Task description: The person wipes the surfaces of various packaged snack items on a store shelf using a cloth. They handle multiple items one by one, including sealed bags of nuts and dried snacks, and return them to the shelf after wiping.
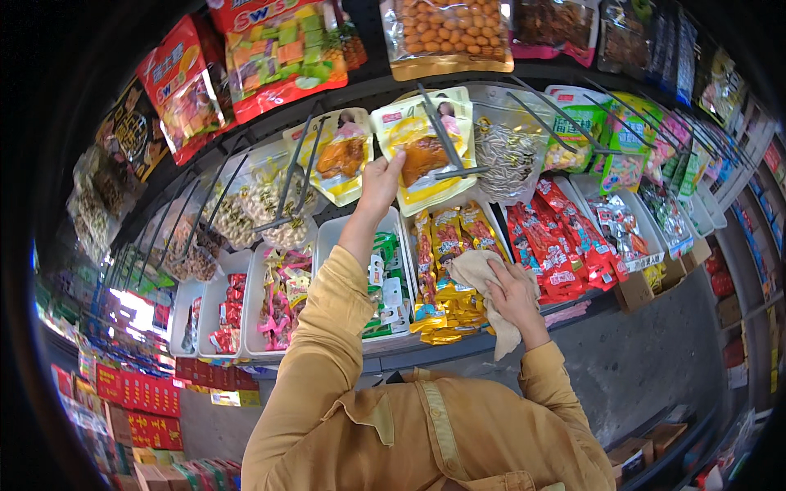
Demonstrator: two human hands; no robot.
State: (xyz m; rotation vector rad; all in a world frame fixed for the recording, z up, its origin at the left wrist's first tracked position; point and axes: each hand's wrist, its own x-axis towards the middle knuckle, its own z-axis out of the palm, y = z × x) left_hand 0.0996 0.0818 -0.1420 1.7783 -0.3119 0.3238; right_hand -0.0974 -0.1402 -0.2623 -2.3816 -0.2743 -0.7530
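My left hand [379, 182] pinches the left edge of a yellow-and-white snack pouch [428, 161] hanging from a metal hook [441, 132]. The pouch has a clear window onto brown meat. A similar yellow pouch [339, 153] hangs to its left. Lower down, my right hand [516, 296] presses on a beige cloth [482, 269], part of which droops past the shelf's front edge. The cloth covers part of the gold snack packets [447, 245] in a white plastic bin. Red snack packets [560, 239] lie just right of that hand.
White bins hold green packets [385, 282], pink packets [285, 294] and red packets [230, 316]. Metal hooks [295, 166] jut out above them. Bagged sunflower seeds [508, 153] hang to the right. Cardboard boxes [645, 285] sit under the shelf's right end; red cartons [138, 390] stand lower left.
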